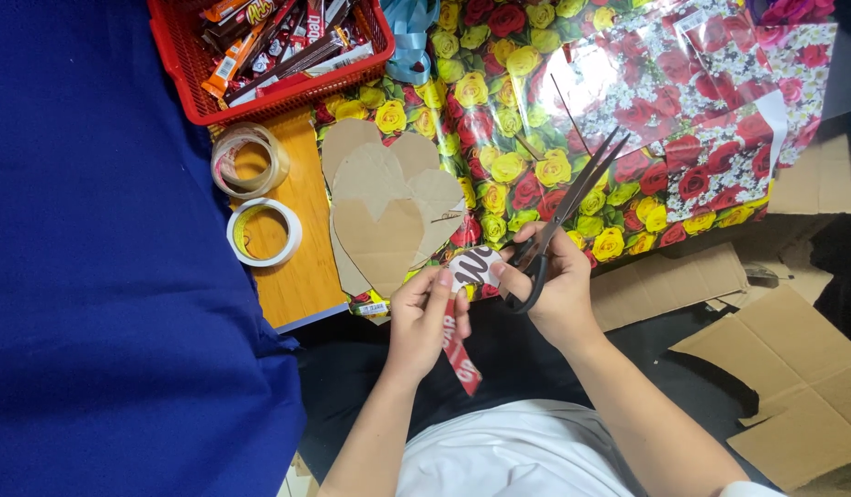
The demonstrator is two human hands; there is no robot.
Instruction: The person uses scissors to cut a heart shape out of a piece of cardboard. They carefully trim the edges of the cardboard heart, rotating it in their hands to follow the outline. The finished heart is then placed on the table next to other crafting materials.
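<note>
A wide blue cloth [103, 248] fills the space far to the left of the hands. Just beyond the hands, a sheet of rose-patterned wrapping paper [526, 120] in yellow and red spreads over the wooden table [296, 267], with a second, glossy red-and-white floral sheet [711, 92] lying over it up and to the right. Rough cardboard offcuts [793, 387] lie on the dark floor to the right of the right forearm. Far up and to the left sits a red plastic basket [195, 92] packed with wrapped snack bars. A stack of heart-shaped cardboard cutouts [388, 202] rests just above the left hand, and left of those lie a clear tape roll [276, 164] and a white tape roll [292, 235].

The right hand [559, 294] has its fingers through the handles of black scissors [563, 212], whose blades stand spread apart and point up and to the right over the paper. The left hand [425, 317] pinches a small white printed paper piece [473, 267] between thumb and fingers, held right between the two hands, touching both. A red printed strip [460, 354] hangs down from the left hand's grip.
</note>
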